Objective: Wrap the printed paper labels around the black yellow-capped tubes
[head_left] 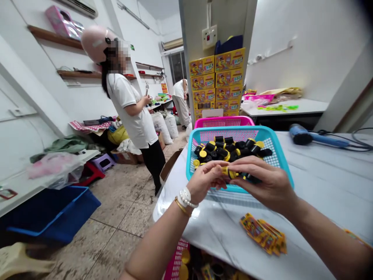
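Observation:
Over the front rim of a turquoise basket, both my hands meet at one small yellow-and-black canister. My left hand, with bracelets at the wrist, pinches its left side. Fingers of my right hand close on its right end, covering part of it. Inside the basket lies a heap of black canisters with yellow lids. Nearer to me, a fanned stack of printed yellow-orange labels or sleeves rests on the white marbled table.
A blue heat gun with its cord lies at the table's right. Behind the basket are a pink basket and stacked yellow boxes. Below the table edge, another pink basket holds more pieces. A helmeted person stands at the left.

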Demonstrator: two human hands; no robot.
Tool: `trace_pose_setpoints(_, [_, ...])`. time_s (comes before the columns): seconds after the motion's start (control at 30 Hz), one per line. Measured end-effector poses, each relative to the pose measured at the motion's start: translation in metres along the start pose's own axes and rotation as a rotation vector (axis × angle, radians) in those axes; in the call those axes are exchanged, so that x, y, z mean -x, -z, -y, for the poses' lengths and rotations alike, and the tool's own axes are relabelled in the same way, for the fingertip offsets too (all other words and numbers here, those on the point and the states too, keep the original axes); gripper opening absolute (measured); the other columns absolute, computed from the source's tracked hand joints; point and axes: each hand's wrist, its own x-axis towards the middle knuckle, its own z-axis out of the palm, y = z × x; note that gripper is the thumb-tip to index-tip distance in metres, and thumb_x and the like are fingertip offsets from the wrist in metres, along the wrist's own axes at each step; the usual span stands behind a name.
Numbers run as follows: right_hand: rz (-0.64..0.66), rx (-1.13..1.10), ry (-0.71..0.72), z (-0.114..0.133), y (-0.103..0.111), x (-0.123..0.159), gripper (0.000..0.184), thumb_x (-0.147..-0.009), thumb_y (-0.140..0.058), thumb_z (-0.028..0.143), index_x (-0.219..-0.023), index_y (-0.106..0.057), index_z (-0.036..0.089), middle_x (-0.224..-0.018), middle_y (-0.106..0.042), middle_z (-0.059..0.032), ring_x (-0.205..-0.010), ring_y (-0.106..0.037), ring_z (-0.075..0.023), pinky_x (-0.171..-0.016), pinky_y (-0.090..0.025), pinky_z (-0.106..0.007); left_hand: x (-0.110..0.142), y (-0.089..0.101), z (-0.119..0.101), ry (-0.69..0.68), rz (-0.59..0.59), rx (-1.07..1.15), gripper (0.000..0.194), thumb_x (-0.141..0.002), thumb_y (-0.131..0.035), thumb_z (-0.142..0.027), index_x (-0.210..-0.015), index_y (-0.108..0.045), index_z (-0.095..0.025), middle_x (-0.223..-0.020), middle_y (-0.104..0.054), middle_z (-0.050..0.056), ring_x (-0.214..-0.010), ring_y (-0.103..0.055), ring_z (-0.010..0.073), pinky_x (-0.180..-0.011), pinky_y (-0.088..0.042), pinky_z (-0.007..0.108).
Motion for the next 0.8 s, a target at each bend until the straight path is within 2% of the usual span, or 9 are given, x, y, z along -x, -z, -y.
trace_pose_setpoints(0.07, [-0.025,0.026,0.019,-0.002,0.000,0.000,0.024,-0.084,-0.075,0.023,-0.106,-0.077,0.032,-0.104,-0.077,-0.0055,-0.092,-0.073,-0.0230,-0.081,-0.063,-0.038,-0.004,-0.001,0.000,0.008,-0.012,0.030,0.050,-0.073,-0.082,-0.053,-0.102,-0.071,-0.015,-0.074,-0.069,0.005,-0.055,-0.058,0.0108,-0.052,-0.039,0.022])
trace_pose_setpoints(0.13, [-0.090,0.029,-0.041,-0.003,-0.002,0.000,0.022,-0.080,-0.080,0.025,-0.102,-0.078,0.031,-0.099,-0.078,-0.0047,-0.085,-0.074,-0.0222,-0.076,-0.064,-0.037,-0.008,-0.004,-0.002,-0.093,-0.016,-0.015,0.038,-0.073,-0.084,-0.044,-0.096,-0.073,-0.015,-0.074,-0.069,0.004,-0.056,-0.056,0.0090,-0.054,-0.040,0.021])
trace_pose_setpoints(0.23, [-0.203,-0.096,-0.304,-0.003,-0.007,0.006,0.020,-0.075,-0.085,0.033,-0.093,-0.079,0.030,-0.088,-0.078,-0.0028,-0.075,-0.074,-0.0214,-0.068,-0.064,-0.035,-0.014,-0.012,-0.002,-0.309,0.037,-0.165,0.021,-0.080,-0.079,-0.031,-0.096,-0.077,-0.017,-0.090,-0.073,0.007,-0.077,-0.064,0.0140,-0.072,-0.049,0.025])
trace_pose_setpoints(0.3, [-0.206,-0.186,-0.475,-0.005,-0.010,0.014,0.018,-0.075,-0.084,0.036,-0.091,-0.079,0.029,-0.082,-0.077,-0.0015,-0.072,-0.074,-0.0208,-0.063,-0.064,-0.033,-0.017,-0.013,0.002,-0.367,0.075,-0.260,0.018,-0.083,-0.075,-0.027,-0.098,-0.078,-0.017,-0.098,-0.074,0.010,-0.091,-0.066,0.0188,-0.083,-0.051,0.028])
trace_pose_setpoints(0.37, [-0.193,-0.193,-0.540,-0.009,-0.012,0.025,0.015,-0.078,-0.082,0.034,-0.092,-0.079,0.029,-0.082,-0.078,-0.0014,-0.072,-0.074,-0.0206,-0.063,-0.064,-0.033,-0.020,-0.010,0.011,-0.301,0.110,-0.307,0.025,-0.084,-0.075,-0.028,-0.106,-0.077,-0.018,-0.102,-0.073,0.011,-0.089,-0.066,0.0193,-0.081,-0.051,0.029])
trace_pose_setpoints(0.43, [-0.208,-0.118,-0.486,-0.013,-0.013,0.036,0.016,-0.080,-0.081,0.030,-0.095,-0.079,0.030,-0.091,-0.078,-0.0026,-0.081,-0.074,-0.0220,-0.072,-0.064,-0.036,-0.022,-0.004,0.019,-0.176,0.117,-0.266,0.035,-0.083,-0.076,-0.035,-0.114,-0.072,-0.018,-0.094,-0.072,0.009,-0.074,-0.065,0.0161,-0.068,-0.051,0.026])
trace_pose_setpoints(0.57, [-0.271,-0.042,-0.420,-0.017,-0.017,0.047,0.024,-0.074,-0.086,0.026,-0.096,-0.079,0.031,-0.102,-0.077,-0.0043,-0.096,-0.072,-0.0254,-0.090,-0.060,-0.044,-0.023,0.002,0.026,-0.104,0.083,-0.167,0.035,-0.081,-0.076,-0.047,-0.096,-0.065,-0.017,-0.071,-0.065,0.003,-0.058,-0.057,0.0118,-0.054,-0.046,0.022])
trace_pose_setpoints(0.7, [-0.296,-0.255,-0.731,-0.014,-0.022,0.040,0.026,-0.070,-0.088,0.036,-0.093,-0.079,0.026,-0.093,-0.078,-0.0044,-0.084,-0.074,-0.0235,-0.079,-0.064,-0.040,-0.025,0.000,0.031,-0.147,0.046,-0.244,0.036,-0.082,-0.074,-0.050,-0.094,-0.063,-0.017,-0.074,-0.067,0.004,-0.064,-0.061,0.0132,-0.057,-0.047,0.022])
trace_pose_setpoints(0.8, [-0.268,-0.384,-0.874,-0.017,-0.022,0.035,0.031,-0.065,-0.090,0.042,-0.085,-0.078,0.020,-0.084,-0.078,-0.0057,-0.078,-0.074,-0.0225,-0.076,-0.064,-0.038,-0.029,0.001,0.038,-0.105,0.028,-0.256,0.042,-0.083,-0.070,-0.058,-0.093,-0.060,-0.018,-0.067,-0.066,0.002,-0.054,-0.058,0.0107,-0.051,-0.045,0.020])
